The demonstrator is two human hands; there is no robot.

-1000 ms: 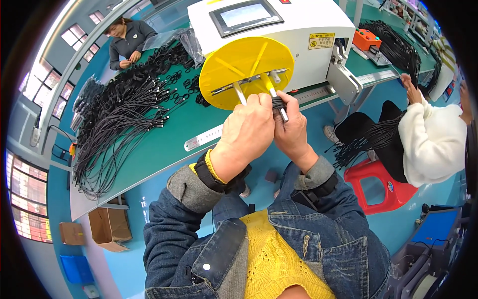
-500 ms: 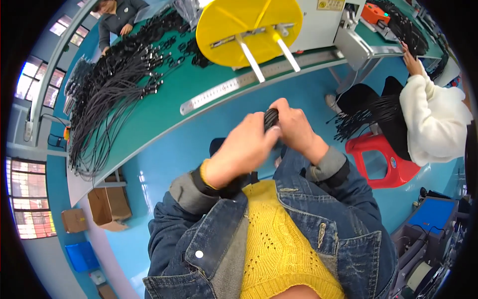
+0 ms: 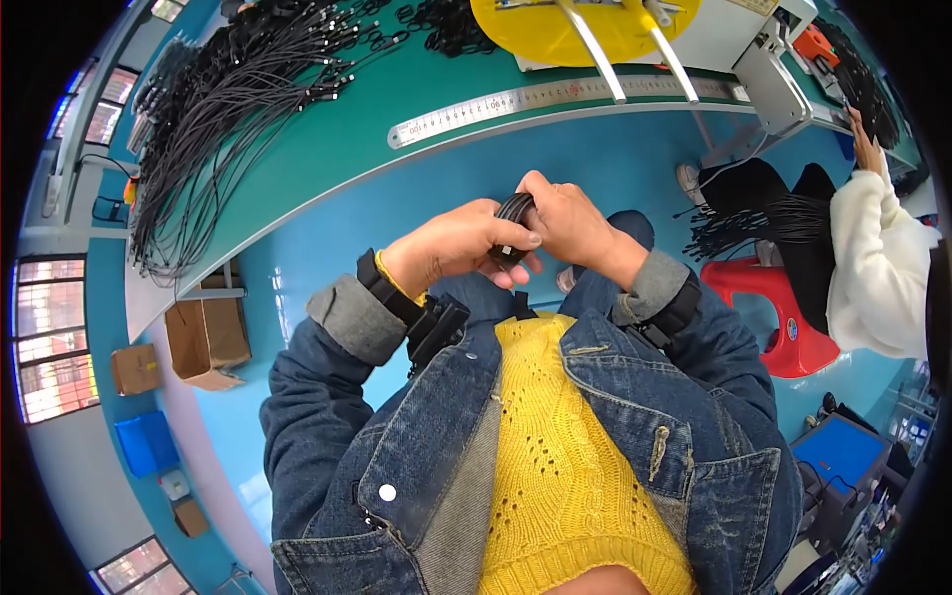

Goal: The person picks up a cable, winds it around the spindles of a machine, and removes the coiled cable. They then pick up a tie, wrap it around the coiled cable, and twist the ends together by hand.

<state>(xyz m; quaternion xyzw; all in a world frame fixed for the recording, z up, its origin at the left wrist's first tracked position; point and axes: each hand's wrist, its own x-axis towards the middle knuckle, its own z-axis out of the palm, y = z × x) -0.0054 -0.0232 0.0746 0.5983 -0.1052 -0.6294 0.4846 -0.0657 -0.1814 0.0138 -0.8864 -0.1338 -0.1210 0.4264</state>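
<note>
Both of my hands are together in front of my chest, over my lap. My left hand [image 3: 458, 246] and my right hand [image 3: 565, 220] grip a small coil of black cable [image 3: 512, 224] between them. The coil's upper loop shows between thumb and fingers; its lower part is hidden by my fingers. Behind the hands stands the green worktable [image 3: 327, 139], with a yellow winding disc [image 3: 585, 25] with two metal pegs at its far edge and a metal ruler [image 3: 555, 97] along its front.
Several loose black cables [image 3: 213, 119] lie spread on the table's left. A person in a white top [image 3: 883, 258] sits at the right by a red stool [image 3: 783, 317], holding black cables. Cardboard boxes [image 3: 203, 337] stand under the table on the blue floor.
My hands have come back from the yellow disc to my lap with the black cable coil held between them. The view has tilted down, and the disc now sits at the top edge.
</note>
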